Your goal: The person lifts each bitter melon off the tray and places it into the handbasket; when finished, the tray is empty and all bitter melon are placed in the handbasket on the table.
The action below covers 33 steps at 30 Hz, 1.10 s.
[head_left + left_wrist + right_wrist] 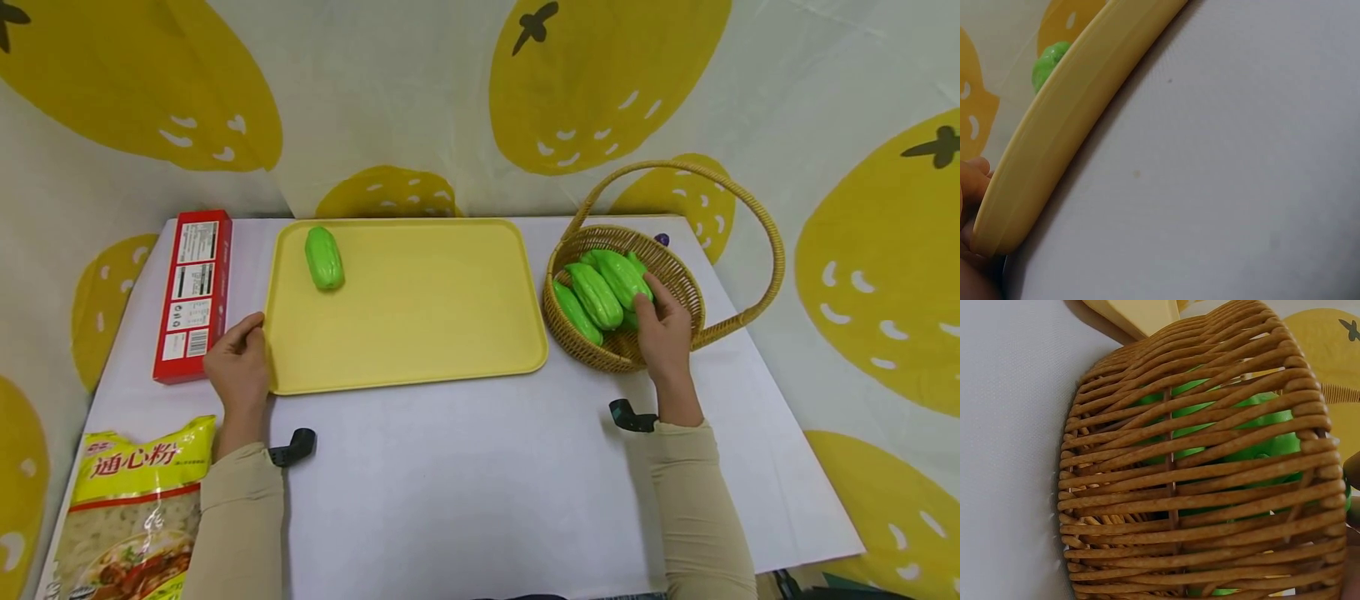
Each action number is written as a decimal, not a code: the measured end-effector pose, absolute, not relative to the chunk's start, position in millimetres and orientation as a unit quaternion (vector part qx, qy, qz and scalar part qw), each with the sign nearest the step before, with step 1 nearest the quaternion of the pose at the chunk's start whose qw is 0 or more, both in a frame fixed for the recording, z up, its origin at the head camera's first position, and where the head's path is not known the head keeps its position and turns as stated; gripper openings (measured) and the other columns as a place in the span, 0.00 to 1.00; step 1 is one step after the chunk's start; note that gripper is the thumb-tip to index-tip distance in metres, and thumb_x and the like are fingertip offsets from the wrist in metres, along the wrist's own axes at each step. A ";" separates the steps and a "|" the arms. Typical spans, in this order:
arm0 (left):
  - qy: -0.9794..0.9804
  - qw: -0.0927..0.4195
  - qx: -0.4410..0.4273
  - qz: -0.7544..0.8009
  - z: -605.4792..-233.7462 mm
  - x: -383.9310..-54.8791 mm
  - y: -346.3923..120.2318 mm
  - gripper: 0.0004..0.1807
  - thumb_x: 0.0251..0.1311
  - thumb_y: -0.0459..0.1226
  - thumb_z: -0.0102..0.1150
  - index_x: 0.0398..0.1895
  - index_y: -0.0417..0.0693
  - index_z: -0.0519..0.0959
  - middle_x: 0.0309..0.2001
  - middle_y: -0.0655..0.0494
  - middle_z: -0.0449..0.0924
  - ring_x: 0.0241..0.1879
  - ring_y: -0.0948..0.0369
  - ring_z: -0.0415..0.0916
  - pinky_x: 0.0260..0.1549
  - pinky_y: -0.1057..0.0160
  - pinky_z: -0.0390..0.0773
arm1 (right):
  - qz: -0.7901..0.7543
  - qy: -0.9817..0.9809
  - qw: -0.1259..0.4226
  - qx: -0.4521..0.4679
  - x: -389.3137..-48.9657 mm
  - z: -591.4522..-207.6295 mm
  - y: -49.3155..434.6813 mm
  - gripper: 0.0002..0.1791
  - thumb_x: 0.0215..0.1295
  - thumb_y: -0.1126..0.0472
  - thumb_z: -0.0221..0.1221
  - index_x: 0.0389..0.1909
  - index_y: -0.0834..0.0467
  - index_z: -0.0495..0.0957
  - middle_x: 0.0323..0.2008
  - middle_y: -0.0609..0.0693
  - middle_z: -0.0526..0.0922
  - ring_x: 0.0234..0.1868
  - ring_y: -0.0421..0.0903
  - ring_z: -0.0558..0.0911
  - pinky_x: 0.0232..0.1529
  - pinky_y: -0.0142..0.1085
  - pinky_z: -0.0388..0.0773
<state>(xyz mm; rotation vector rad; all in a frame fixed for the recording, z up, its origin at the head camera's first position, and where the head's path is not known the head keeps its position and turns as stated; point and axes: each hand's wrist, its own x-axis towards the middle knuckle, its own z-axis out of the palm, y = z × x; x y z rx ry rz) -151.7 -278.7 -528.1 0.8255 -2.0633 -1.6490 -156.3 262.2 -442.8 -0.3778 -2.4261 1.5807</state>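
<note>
In the head view, a flat yellow tray [420,308] lies on the white table with one bright green ribbed gourd [324,258] near its upper left corner. My left hand [240,362] grips the tray's left edge with curled fingers; the left wrist view shows the tray's side wall [1063,137] close up. To the right stands a round wicker basket [600,357] with a tall handle, holding several similar gourds. My right hand [663,329] reaches over its near right rim and pinches the end of the top gourd [621,277] between thumb and fingers. Basket weave [1197,487] hides most of the right wrist view.
A long red box [192,292] lies left of the tray. A yellow-topped bag of pasta [138,508] sits at the front left, beside my left forearm. The basket's handle [772,242] arches up and out to the right. Behind the basket shows a small purple object [662,239].
</note>
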 end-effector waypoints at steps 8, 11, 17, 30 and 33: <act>-0.733 0.195 0.286 -0.585 -526.4 -149.7 -276.0 0.15 0.73 0.40 0.56 0.55 0.50 0.86 0.57 0.60 0.87 0.52 0.71 0.77 0.56 0.74 0.76 | 0.545 -0.821 0.105 -0.136 -157.4 -445.4 264.7 0.29 0.79 0.54 0.47 0.78 0.53 0.61 0.78 0.50 0.63 0.78 0.45 0.62 0.78 0.43 0.62; -0.732 0.196 0.283 -0.589 -526.2 -149.3 -276.0 0.15 0.73 0.39 0.56 0.55 0.49 0.86 0.57 0.59 0.87 0.52 0.71 0.77 0.56 0.75 0.76 | 0.547 -0.818 0.109 -0.139 -156.4 -444.4 264.3 0.30 0.79 0.53 0.47 0.78 0.54 0.61 0.78 0.49 0.62 0.79 0.44 0.61 0.78 0.42 0.62; -0.738 0.201 0.278 -0.581 -525.8 -148.3 -276.0 0.15 0.73 0.39 0.56 0.55 0.48 0.86 0.56 0.58 0.87 0.51 0.72 0.77 0.53 0.76 0.76 | 0.535 -0.823 0.126 -0.140 -154.1 -441.8 263.5 0.28 0.78 0.52 0.49 0.76 0.53 0.65 0.77 0.49 0.66 0.77 0.44 0.65 0.75 0.40 0.66; -0.736 0.183 0.295 -0.582 -525.2 -149.4 -276.6 0.15 0.73 0.41 0.56 0.56 0.51 0.86 0.57 0.59 0.86 0.53 0.71 0.77 0.58 0.73 0.77 | 0.511 -0.834 0.169 -0.124 -154.7 -434.7 261.9 0.26 0.76 0.53 0.52 0.72 0.51 0.71 0.74 0.50 0.71 0.75 0.43 0.69 0.72 0.34 0.70; -0.736 0.183 0.297 -0.581 -524.6 -149.7 -276.1 0.15 0.73 0.41 0.56 0.56 0.51 0.86 0.57 0.59 0.86 0.52 0.71 0.77 0.57 0.74 0.77 | 0.505 -0.837 0.183 -0.107 -155.0 -429.8 259.1 0.25 0.76 0.54 0.53 0.72 0.51 0.72 0.73 0.50 0.72 0.74 0.44 0.70 0.70 0.32 0.71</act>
